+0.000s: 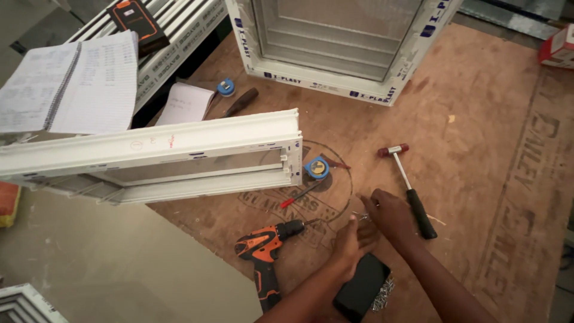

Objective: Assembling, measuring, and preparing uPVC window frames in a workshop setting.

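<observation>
In my head view, a small bunch of bright metal screws (361, 216) lies on the brown plywood sheet (478, 119), low and right of centre, directly between my two hands. The screws are tiny and glinting; I cannot count them or make out their heads.

My right hand (390, 213) comes in from the lower right, fingers curled down with the tips pressed together on the screws, seemingly pinching one, though the contact is too small to confirm. My left hand (353, 238) sits just beside it, palm cupped and turned up, fingers loosely spread; whether it holds anything I cannot tell.

Under my left forearm lies a flat black box (360, 287) with more loose screws (384, 294) spilled at its right edge. Left of the hands an orange and black cordless drill (265, 250) lies on its side, its chuck pointing toward them. A small mallet (408, 188) with red and white head and black grip lies just right of my right hand. A red-handled screwdriver (297, 196) and a blue tape measure (316, 168) lie above the hands, near the end of a white window frame (161, 158) that reaches out past the board's left edge.

Farther up, a second white frame (335, 60) stands at the top. An open notebook (72, 84) rests at upper left. The widest bare stretch of board lies right of the mallet.
</observation>
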